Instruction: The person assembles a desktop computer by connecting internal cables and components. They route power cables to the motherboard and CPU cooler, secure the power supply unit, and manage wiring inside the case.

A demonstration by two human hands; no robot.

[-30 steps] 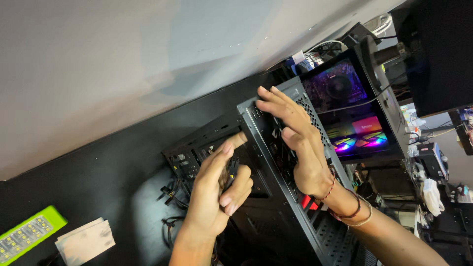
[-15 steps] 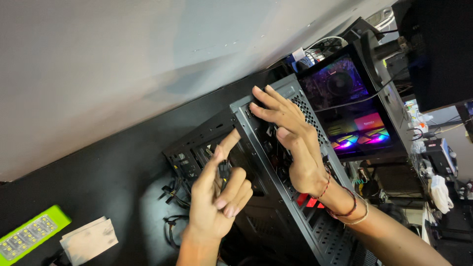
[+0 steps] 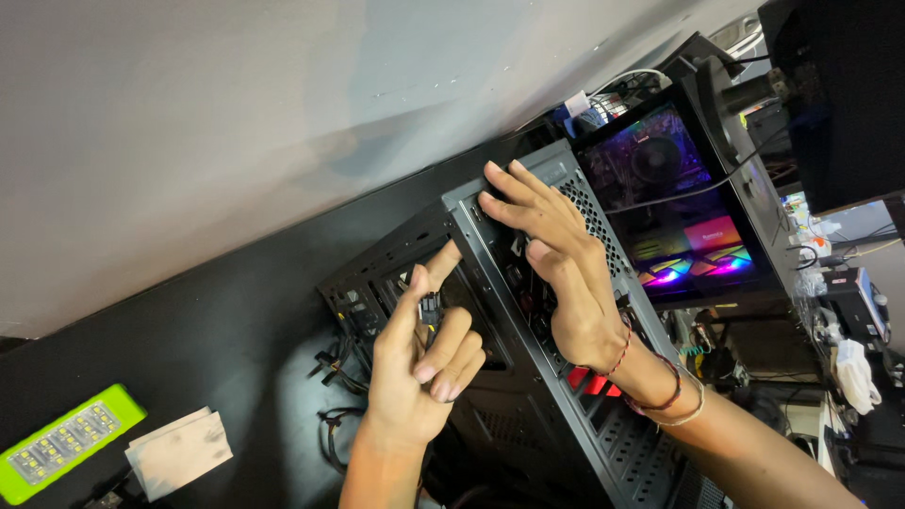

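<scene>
Two bare hands work at the rear corner of an open black computer case (image 3: 528, 377) on a dark table (image 3: 189, 339).

The right hand (image 3: 566, 273) lies spread and flat, fingers released, against the case's rear edge beside its perforated vent (image 3: 589, 203). The left hand (image 3: 424, 368) is half curled, thumb and forefinger pinching a small black cable connector (image 3: 431, 306) just at the case's open side; loose black cables (image 3: 335, 363) trail below it. The case stands tilted near the table's far edge, close under a pale wall (image 3: 283, 113). Open tabletop spreads toward the left, where a green tray (image 3: 66, 443) and folded cloth (image 3: 179, 452) lie near the corner. A lit glass-sided computer (image 3: 683, 217) crowds the right.
</scene>
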